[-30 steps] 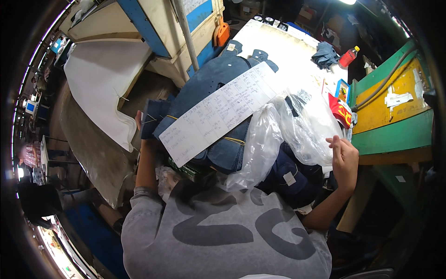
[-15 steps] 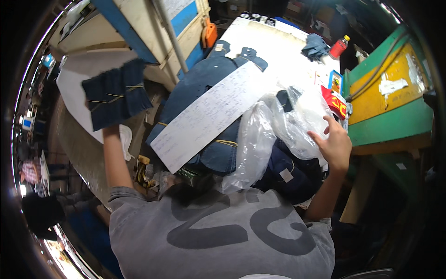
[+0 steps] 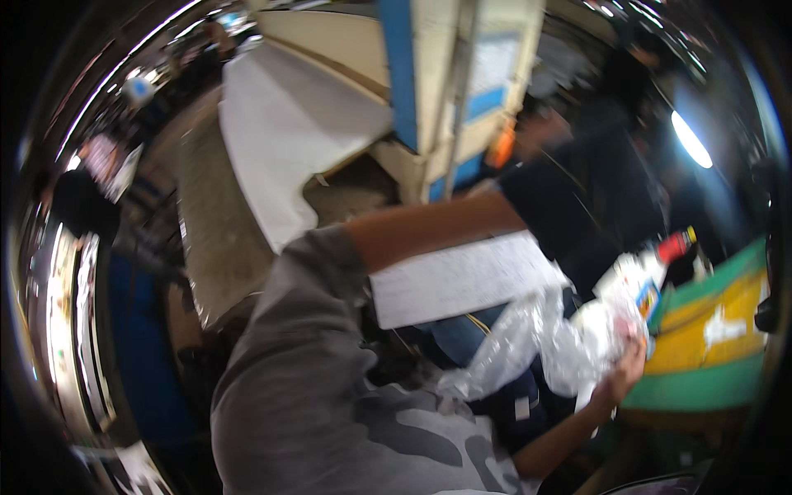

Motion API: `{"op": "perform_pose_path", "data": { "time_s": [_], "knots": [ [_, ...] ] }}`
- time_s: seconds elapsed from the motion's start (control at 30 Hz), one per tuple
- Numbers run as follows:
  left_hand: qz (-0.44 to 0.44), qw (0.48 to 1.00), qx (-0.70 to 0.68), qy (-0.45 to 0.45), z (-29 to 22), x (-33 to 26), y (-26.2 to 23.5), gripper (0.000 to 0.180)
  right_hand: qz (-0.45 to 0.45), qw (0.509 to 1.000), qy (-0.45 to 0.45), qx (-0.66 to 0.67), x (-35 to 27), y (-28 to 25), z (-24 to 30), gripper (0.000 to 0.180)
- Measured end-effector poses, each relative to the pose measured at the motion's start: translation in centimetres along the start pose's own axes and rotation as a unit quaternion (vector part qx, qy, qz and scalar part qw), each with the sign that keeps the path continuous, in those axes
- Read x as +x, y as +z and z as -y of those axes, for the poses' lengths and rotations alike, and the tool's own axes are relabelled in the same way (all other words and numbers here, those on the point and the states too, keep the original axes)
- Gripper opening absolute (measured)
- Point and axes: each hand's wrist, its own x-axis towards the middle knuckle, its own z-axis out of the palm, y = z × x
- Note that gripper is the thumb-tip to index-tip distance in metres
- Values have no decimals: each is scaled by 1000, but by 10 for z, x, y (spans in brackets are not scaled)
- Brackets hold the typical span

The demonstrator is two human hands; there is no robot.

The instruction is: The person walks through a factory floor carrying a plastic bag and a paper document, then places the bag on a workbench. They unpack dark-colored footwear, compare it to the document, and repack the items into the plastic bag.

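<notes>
My left forearm reaches across toward the right and holds up a dark blue fabric bundle tied with a thin yellowish band. The bundle hides most of the left hand's fingers. Beneath that arm lies a long white card with handwriting, on top of stacked blue fabric pieces. A crumpled clear plastic bag spreads in front of me, with dark fabric beside it. At the bag's right end is my right hand, raised, its fingers smeared by motion; whether it grips the bag I cannot tell.
A red bottle with a yellow cap stands at the far right. A green and yellow panel borders the right side. A cream and blue cabinet post rises ahead, beside a white-covered table on the left.
The view has turned left. My left arm has swung the fabric bundle from the far left across to the right, over the stack. The right hand is closer to the plastic bag's end.
</notes>
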Motion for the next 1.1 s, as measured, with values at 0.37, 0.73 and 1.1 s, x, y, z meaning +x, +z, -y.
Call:
{"op": "perform_pose_path", "data": {
  "time_s": [0.37,0.73,1.1],
  "knots": [
    [-38,877,465,-109,153,58,10,83,-74,997,-17,13,-9,8,17,46],
    [18,801,464,-377,189,68,3,111,-79,963,-222,-129,0,-8,7,60],
    [149,762,564,-281,213,71,-31,102,-89,920,-330,-191,-6,-12,39,49]
  ]
}}
